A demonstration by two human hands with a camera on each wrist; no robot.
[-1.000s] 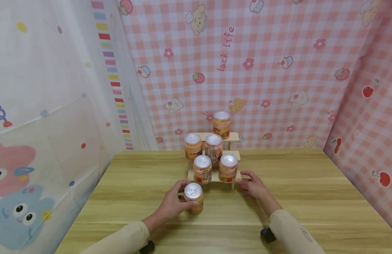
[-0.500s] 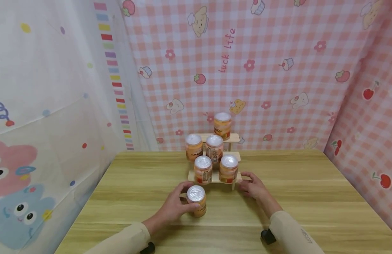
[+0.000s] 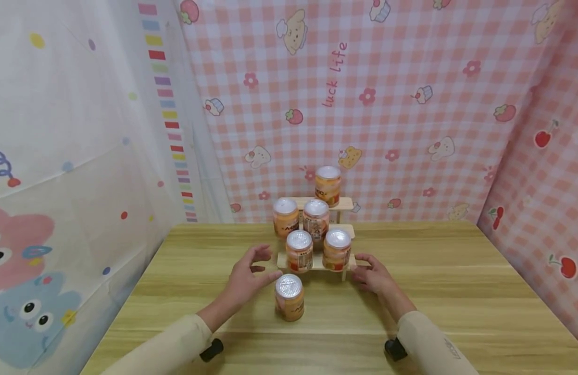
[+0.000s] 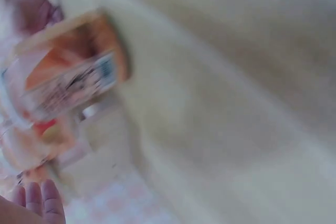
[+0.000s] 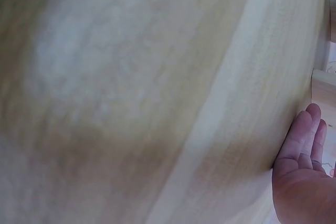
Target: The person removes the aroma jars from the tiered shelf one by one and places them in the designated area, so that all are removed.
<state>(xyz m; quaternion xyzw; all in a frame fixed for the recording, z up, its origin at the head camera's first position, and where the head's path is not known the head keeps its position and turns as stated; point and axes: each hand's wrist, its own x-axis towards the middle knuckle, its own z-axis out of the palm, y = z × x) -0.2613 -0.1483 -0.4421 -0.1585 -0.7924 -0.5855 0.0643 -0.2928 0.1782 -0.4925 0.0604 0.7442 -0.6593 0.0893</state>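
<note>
A can with an orange label and silver lid (image 3: 289,298) stands upright on the table, in front of a small stepped wooden rack (image 3: 317,263). My left hand (image 3: 244,276) is off that can, its fingers spread beside the rack's left end and its thumb close to the lid. In the left wrist view the same can (image 4: 73,69) appears blurred, with my left fingers (image 4: 51,203) low at the corner. My right hand (image 3: 374,275) rests at the right end of the rack's lowest step. In the right wrist view its fingers (image 5: 296,135) are extended, close to the wood.
Similar cans fill parts of the rack: two on the lowest step, including a right one (image 3: 337,251), two on the middle step and one can (image 3: 328,186) on top. Behind the wood-grain table (image 3: 434,271) hangs a pink checked cloth (image 3: 387,125); a white patterned cloth (image 3: 83,172) hangs left.
The can in front of the rack shifted slightly right while in my left hand. My left hand then let go of it and moved left and back. My right hand stayed in place.
</note>
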